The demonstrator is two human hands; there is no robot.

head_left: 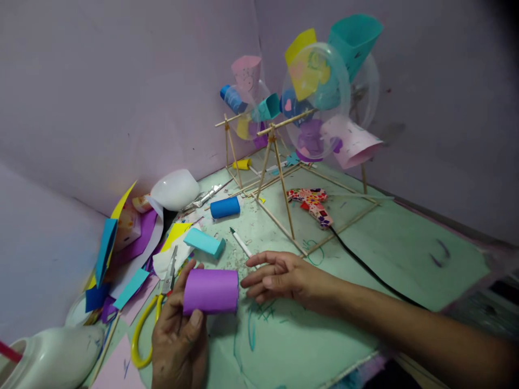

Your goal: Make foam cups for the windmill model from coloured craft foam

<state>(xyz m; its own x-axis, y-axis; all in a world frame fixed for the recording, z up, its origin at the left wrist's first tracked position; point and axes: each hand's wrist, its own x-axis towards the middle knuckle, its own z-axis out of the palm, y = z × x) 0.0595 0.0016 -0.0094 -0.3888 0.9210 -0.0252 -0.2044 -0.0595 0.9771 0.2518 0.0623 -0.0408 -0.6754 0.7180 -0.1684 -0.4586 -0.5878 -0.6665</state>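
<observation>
A purple paper tube [211,292] lies on its side in my left hand [178,329], thumb in front and fingers behind it. My right hand [279,275] is just right of the tube's end, fingers stretched out and apart, holding nothing. Behind the hands are a turquoise paper box tube [204,242], a blue paper tube [225,207] and a white marker [241,243] with a dark green tip. Yellow-handled scissors [142,332] rest beside my left hand, their handles partly hidden by it.
Two stick-frame wheels with clear discs [316,100] and coloured paper cups stand at the back. A flower-patterned glue gun [311,202] lies under the nearer frame, its black cord [373,273] running right. Paper scraps [132,286] and a white bottle [60,356] crowd the left.
</observation>
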